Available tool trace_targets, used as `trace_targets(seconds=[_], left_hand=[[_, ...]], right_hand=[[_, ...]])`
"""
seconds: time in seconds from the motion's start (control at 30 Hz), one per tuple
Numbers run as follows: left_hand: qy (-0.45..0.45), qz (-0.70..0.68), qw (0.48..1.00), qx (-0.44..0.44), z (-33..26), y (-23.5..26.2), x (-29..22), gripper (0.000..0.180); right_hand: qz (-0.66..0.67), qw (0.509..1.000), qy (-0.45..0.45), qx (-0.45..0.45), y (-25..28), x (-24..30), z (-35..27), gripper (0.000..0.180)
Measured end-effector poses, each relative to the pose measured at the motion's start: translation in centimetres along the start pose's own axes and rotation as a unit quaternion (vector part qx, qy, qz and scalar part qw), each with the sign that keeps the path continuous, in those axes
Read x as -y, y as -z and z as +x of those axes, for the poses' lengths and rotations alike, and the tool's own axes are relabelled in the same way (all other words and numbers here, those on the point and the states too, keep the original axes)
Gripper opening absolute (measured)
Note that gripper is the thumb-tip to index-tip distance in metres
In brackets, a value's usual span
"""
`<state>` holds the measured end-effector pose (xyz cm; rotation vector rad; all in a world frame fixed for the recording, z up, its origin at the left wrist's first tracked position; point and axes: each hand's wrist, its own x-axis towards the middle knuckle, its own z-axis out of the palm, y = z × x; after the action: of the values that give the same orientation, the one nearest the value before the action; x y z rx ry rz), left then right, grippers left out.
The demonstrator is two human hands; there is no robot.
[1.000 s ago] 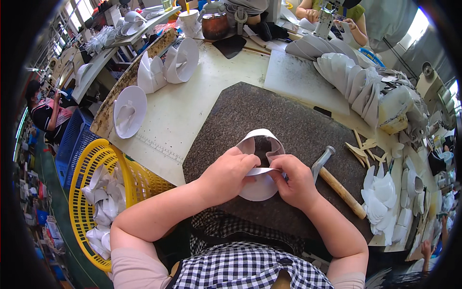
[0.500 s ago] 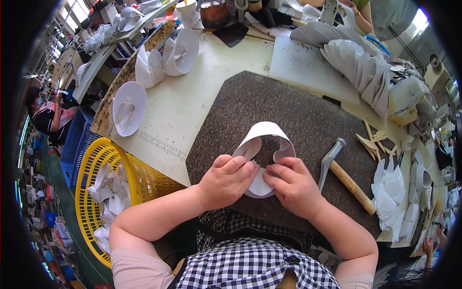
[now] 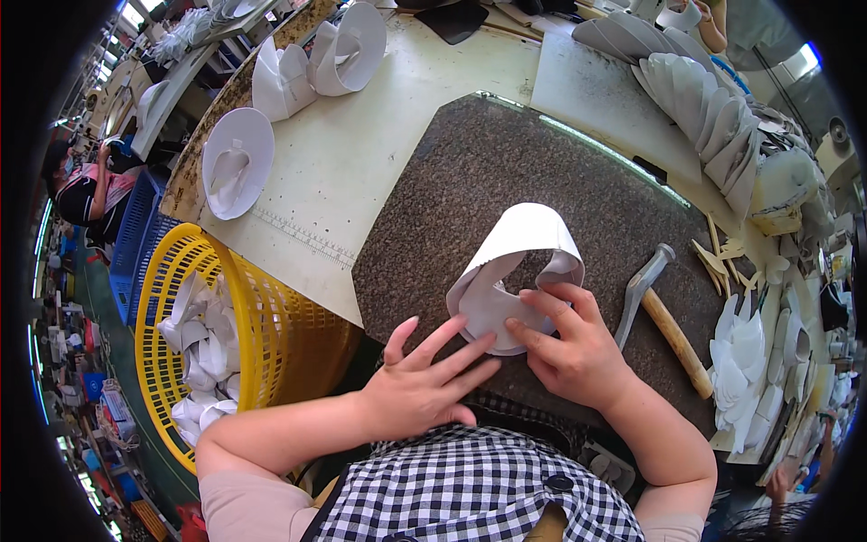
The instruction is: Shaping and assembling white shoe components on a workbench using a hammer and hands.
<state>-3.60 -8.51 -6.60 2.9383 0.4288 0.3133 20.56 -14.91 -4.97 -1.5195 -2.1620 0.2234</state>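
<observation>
Presently, head view, entries by place from your hands:

1. White curved piece (image 3: pixel 506 289), one. It lies on the dark speckled slab (image 3: pixel 452 190), its band arching up away from you, its flat lower part pinned under your fingers so it cannot spring or slide.
2. Your right hand (image 3: pixel 564 348), fingers spread and pressing down on the near edge of the piece; nothing is clamped inside it.
3. Your left hand (image 3: pixel 424 379), flat and open, fingertips touching the piece's left edge, apparently steadying it.
4. Hammer (image 3: pixel 664 316), one, wooden handle, lying just right of your right hand, within ready reach, untouched.
5. Yellow basket (image 3: pixel 262 334), one, to the left of your left hand below the bench edge, holding crumpled white offcuts; count cannot be told.
6. White formed pieces (image 3: pixel 237 163), at least three, well beyond your left hand on the pale bench.
7. Stacked white pieces (image 3: pixel 704 99), far beyond your right hand, fanned in a row; too many overlap to count.
8. Further white pieces (image 3: pixel 745 352), right of the hammer, piled.
</observation>
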Motion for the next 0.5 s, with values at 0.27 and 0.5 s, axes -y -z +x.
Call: trace_targets(seconds=[0.27, 0.5], left_hand=[[0.205, -0.211, 0.936, -0.195, 4.5, -0.1, 0.6, 0.056], [0.087, -0.237, 0.937, -0.240, 7.2, 1.5, 1.1, 0.063]], right_hand=[[-0.124, 0.991, -0.020, -0.042, -1.7, 1.9, -1.1, 0.038], [-0.199, 0.979, 0.002, -0.038, 1.6, 0.7, -1.1, 0.041]])
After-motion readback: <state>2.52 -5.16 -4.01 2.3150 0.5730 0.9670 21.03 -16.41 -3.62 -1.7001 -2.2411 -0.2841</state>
